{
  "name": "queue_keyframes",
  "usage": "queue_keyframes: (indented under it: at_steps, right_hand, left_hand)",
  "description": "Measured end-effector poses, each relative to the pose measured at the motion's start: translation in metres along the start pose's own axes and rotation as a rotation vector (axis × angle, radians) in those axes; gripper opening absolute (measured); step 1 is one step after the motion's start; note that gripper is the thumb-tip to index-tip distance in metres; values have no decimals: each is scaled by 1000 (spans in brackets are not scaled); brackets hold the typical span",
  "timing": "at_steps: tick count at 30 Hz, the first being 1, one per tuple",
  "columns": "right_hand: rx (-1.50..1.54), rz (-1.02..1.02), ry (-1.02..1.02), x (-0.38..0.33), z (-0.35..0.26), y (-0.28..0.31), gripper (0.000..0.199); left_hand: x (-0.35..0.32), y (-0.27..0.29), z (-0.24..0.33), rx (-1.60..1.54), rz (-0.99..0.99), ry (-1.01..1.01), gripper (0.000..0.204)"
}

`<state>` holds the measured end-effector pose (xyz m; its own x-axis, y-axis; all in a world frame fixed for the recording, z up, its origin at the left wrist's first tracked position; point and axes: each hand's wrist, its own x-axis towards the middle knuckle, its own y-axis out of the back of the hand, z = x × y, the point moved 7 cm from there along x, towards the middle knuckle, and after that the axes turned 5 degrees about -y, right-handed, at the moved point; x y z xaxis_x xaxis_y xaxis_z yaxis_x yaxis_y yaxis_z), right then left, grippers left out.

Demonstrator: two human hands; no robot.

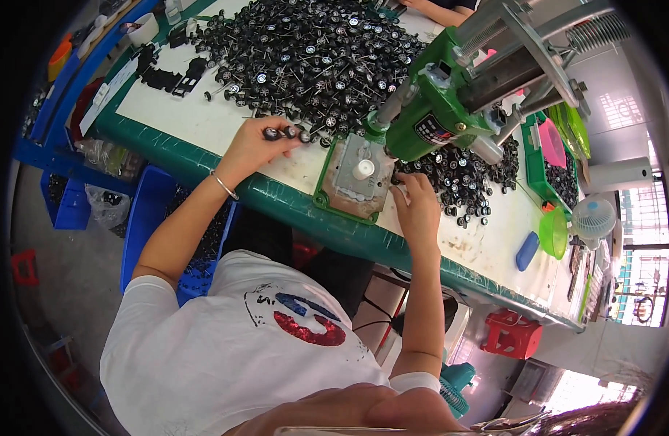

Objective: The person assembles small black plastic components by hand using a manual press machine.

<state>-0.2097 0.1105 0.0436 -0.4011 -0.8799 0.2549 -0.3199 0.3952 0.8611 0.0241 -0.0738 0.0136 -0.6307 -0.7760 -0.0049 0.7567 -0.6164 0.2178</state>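
My left hand (256, 151) is closed around several small black toy wheels (287, 134) with shiny hubs, held at the front of the pile. Just to its right stands a green bench press (432, 109). A metal block on its base plate (339, 206) carries a round white holder (363, 169), and the press head reaches over from the right. At the right edge of that base is my right hand (419, 207). Its thumb and fingers are curled together; what lies between them is too small to name.
A large heap of black wheels on axles (305, 58) covers the back of the white table (480, 247). More wheels (458, 178) lie right of the press. Blue bins (140, 218) stand below at left. A green bowl (552, 232) and small fan (594, 218) are at right.
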Motion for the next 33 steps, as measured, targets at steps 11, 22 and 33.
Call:
queue_keyframes:
  at_steps: [11, 22, 33]
  right_hand:
    - [647, 40, -127, 9, -38, 10, 19]
    - [658, -64, -130, 19, -43, -9, 17]
    - [1003, 332, -291, 45, 4, 81, 19]
  left_hand:
    - [4, -73, 42, -446, -136, -72, 14]
    - [11, -86, 58, -339, -158, -292, 19]
    - [14, -96, 66, -292, -138, -350, 22]
